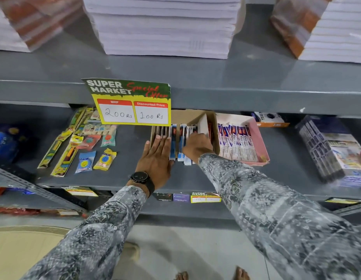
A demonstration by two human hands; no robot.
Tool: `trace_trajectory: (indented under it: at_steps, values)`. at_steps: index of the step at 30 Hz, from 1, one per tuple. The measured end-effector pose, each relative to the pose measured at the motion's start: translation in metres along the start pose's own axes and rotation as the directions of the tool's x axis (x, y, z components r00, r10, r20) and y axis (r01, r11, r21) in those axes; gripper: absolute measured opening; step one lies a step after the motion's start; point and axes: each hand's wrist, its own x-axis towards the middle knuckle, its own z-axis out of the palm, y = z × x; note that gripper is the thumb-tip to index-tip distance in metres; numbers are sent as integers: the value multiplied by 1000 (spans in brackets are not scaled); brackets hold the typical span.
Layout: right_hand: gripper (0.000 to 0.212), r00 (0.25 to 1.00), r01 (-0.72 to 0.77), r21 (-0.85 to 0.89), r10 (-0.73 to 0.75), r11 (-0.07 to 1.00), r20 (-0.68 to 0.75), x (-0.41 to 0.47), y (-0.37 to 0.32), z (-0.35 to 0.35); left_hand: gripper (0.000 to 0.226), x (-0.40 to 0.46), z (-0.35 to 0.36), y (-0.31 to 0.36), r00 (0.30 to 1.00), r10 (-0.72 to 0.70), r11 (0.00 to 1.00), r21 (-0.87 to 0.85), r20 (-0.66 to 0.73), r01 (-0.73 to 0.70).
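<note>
A brown cardboard box on the grey metal shelf holds a row of upright slim packs, blue, white and dark. My left hand lies flat with straight fingers against the left end of the row, a black watch on its wrist. My right hand reaches into the right part of the row with fingers bent down among the packs; whether they grip one is hidden. Both sleeves are grey patterned cloth.
A pink tray of white sachets stands right of the box. Loose packaged toys lie to the left. A price sign hangs from the shelf above, which carries paper stacks. Boxed goods sit at far right.
</note>
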Motion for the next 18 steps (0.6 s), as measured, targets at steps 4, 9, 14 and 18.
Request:
trace_trajectory:
  at_steps: [4, 9, 14, 18]
  values:
    - [31, 1000, 1, 24, -1, 1000, -8, -1, 2, -1, 76, 0, 1, 0, 1000, 2, 1000, -10, -2, -2]
    - [26, 999, 2, 11, -2, 1000, -36, -3, 1, 3, 77, 0, 0, 2, 1000, 5, 1000, -19, -4, -5]
    - [30, 997, 19, -34, -21, 999, -76, -2, 2, 5, 78, 0, -2, 2, 1000, 2, 1000, -15, 2, -2]
    - [30, 996, 20, -55, -25, 998, -89, 0, 3, 6, 78, 1, -2, 1, 1000, 7, 1000, 1, -3, -7]
